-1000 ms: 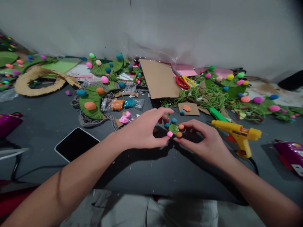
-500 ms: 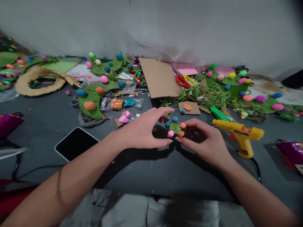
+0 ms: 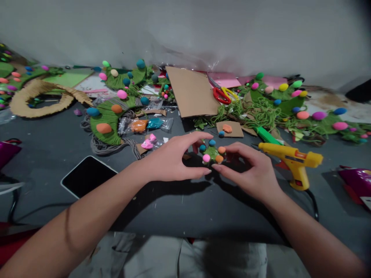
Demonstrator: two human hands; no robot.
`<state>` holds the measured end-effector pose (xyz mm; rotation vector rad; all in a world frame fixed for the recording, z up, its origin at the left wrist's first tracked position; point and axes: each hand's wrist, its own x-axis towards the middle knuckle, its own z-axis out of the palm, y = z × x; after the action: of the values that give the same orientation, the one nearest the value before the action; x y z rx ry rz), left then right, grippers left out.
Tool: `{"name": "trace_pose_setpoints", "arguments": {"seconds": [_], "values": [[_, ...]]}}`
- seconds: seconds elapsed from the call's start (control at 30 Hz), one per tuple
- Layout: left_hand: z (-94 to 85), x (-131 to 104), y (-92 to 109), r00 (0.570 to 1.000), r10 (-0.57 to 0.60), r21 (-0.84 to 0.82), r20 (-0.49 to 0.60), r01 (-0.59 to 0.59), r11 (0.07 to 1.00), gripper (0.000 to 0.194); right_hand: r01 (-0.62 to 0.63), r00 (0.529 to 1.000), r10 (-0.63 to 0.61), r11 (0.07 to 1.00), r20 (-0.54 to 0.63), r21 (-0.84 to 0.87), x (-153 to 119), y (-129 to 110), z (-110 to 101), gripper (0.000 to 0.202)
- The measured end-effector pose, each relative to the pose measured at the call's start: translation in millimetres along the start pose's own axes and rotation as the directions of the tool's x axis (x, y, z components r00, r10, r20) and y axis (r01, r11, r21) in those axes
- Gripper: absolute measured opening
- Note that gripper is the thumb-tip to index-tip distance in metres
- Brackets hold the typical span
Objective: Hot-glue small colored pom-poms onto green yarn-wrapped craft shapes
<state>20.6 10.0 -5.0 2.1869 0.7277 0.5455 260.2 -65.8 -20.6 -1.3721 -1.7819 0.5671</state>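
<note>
A small green ornament [image 3: 213, 153] with blue, pink and orange balls around its edge is held just over the dark table. My right hand [image 3: 253, 170] pinches its right side and lower edge between thumb and fingers. On the other side, my left hand [image 3: 174, 158] curves about the ornament, thumb and index finger spread wide apart. Some of its bent fingers lie behind, close to the blue balls; whether they touch is unclear. Just beyond the hands sits a cardboard scrap [image 3: 236, 130] with an orange clay lump [image 3: 227, 128] and a blue ball [image 3: 221, 133].
At right lies a yellow glue gun [image 3: 292, 158]; its cable runs toward the front edge. Scissors [image 3: 222, 95] rest by a cardboard sheet [image 3: 193, 92]. Green yarn [image 3: 261, 114], clay packets [image 3: 139, 126] and a yarn-wrapped crescent [image 3: 106, 123] fill the back. A phone [image 3: 88, 175] lies left.
My view has shifted slightly, so most things sit a little further left and higher. Both hands stay around the ornament with nearly the same grip.
</note>
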Motion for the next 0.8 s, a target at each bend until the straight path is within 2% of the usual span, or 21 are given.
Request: {"name": "trace_pose_setpoints", "arguments": {"seconds": [0.17, 0.37, 0.63, 0.8], "values": [[0.9, -0.1, 0.7, 0.997, -0.074, -0.098, 0.006, 0.075, 0.992, 0.070, 0.039, 0.998, -0.038, 0.999, -0.046, 0.016, 0.4, 1.5, 0.2, 0.029], [1.2, -0.6, -3.0, 0.998, -0.067, -0.176, -0.015, 0.063, 0.982, 0.067, 0.058, 0.996, -0.057, 0.998, -0.071, 0.012, -0.4, 3.2, 0.3, 0.027], [0.8, 0.7, -0.9, 0.997, -0.043, -0.115, -0.060, 0.036, 0.993, 0.059, 0.078, 0.995, -0.077, 0.997, -0.063, 0.011, 0.4, 5.4, 0.7, 0.029], [0.7, -0.9, -1.3, 0.997, 0.051, -0.037, -0.063, -0.053, 0.998, 0.062, 0.087, 0.994, -0.086, 0.996, -0.063, 0.014, -1.2, 6.3, -0.1, 0.030]]}}
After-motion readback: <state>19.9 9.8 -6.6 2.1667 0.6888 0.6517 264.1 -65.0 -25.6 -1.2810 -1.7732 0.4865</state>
